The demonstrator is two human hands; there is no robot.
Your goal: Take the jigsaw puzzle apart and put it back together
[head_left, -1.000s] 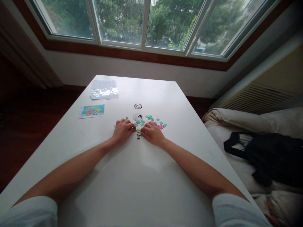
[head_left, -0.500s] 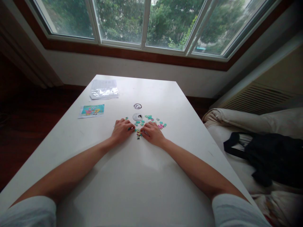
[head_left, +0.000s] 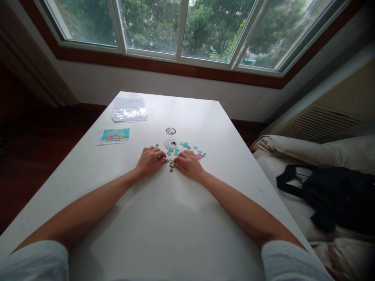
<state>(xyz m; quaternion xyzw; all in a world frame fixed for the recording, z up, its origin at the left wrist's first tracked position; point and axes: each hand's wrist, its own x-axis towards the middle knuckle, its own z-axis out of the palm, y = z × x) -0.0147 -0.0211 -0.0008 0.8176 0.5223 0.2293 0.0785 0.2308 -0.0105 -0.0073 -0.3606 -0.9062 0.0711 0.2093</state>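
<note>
A small joined cluster of yellow jigsaw puzzle pieces (head_left: 171, 165) lies on the white table between my two hands. My left hand (head_left: 150, 160) is at its left, fingers curled, with a small dark green puzzle piece (head_left: 159, 157) at the fingertips. At the cluster's right edge, my right hand (head_left: 189, 164) has its fingers bent and pressed against the pieces. Loose green puzzle pieces (head_left: 176, 152) lie just beyond the hands, and pink puzzle pieces (head_left: 199, 156) show past the right knuckles. My fingers hide some of the pieces.
Two round items, a silvery disc (head_left: 170, 144) and a smaller disc (head_left: 170, 131), lie beyond the pieces. To the left are a cartoon picture card (head_left: 115, 135) and papers in a clear plastic bag (head_left: 129, 109). Dark clothing (head_left: 331, 191) lies on the sofa (head_left: 263, 156) at right.
The fingers of my left hand have shifted slightly left, away from the joined pieces. My right hand stays at their right edge. The view has tilted a little.
</note>
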